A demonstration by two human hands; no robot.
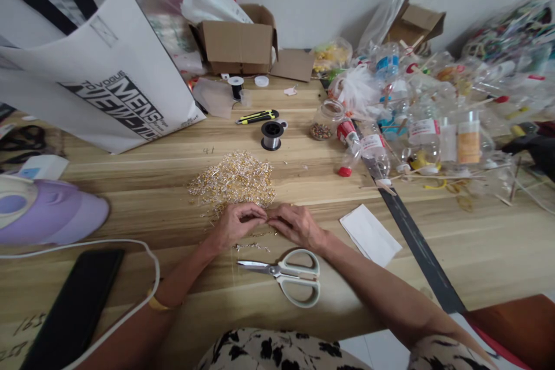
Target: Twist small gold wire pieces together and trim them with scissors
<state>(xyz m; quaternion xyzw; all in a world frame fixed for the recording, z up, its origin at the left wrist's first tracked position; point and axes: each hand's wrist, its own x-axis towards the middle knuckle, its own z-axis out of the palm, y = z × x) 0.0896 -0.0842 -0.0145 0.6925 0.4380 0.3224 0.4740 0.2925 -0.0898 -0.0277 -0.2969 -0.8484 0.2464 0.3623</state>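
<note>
Both hands meet fingertip to fingertip over the wooden table, at the near edge of a pile of small gold and silver beads or findings (pixel 236 179). My left hand (pixel 236 224) is closed in a pinch, and my right hand (pixel 299 224) pinches close against it. Whatever sits between the fingertips is too small to make out. Just below the hands lie short beaded strands (pixel 252 247). Nearer to me is a pair of scissors (pixel 281 274) with pale handles, blades pointing left and slightly apart. A folded white paper (pixel 370 235) lies right of my right forearm.
Beyond the pile are a wire spool (pixel 272 136), a yellow-black utility knife (pixel 257 117) and a jar of beads (pixel 325 121). Plastic bottles (pixel 424 136) crowd the right. At left stand a white bag (pixel 99 69), a purple device (pixel 56 211) and a phone (pixel 73 306), with a white cable (pixel 154 266) crossing my left forearm.
</note>
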